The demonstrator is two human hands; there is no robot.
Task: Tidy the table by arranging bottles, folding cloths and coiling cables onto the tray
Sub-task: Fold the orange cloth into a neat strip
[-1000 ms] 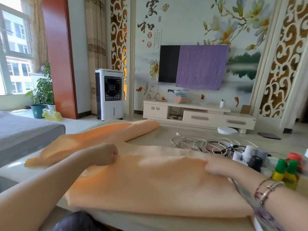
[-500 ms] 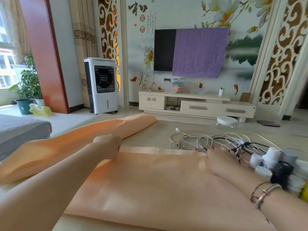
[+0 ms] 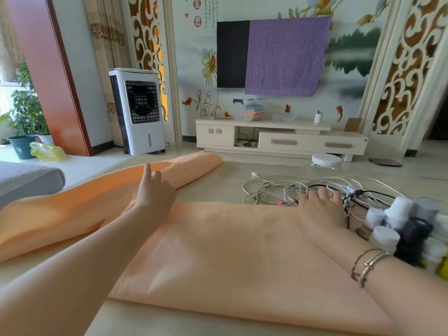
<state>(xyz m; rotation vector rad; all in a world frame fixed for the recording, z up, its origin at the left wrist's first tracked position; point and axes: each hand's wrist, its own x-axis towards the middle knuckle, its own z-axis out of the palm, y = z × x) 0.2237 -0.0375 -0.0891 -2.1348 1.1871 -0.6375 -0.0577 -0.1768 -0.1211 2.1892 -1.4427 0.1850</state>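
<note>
A large orange cloth [image 3: 230, 253] lies folded over the beige table [image 3: 218, 183], one long part running off to the far left. My left hand [image 3: 152, 192] hovers over the cloth's far fold with the index finger raised and the other fingers loose, holding nothing. My right hand [image 3: 320, 214] lies flat on the cloth's far right corner, fingers straight. A tangle of white and black cables [image 3: 291, 190] sits just beyond that hand. Several bottles [image 3: 400, 226] with white and black caps crowd the right edge.
Beyond the table stand a white air cooler [image 3: 137, 110], a low TV cabinet [image 3: 278, 137] and a wall TV half covered by a purple cloth [image 3: 283, 57]. A grey cushion [image 3: 26, 178] lies at the left.
My left hand has let go of the cloth's fold and lifted, its index finger now raised. My right hand slid to the cloth's far corner. The view tilted down and nearer.
</note>
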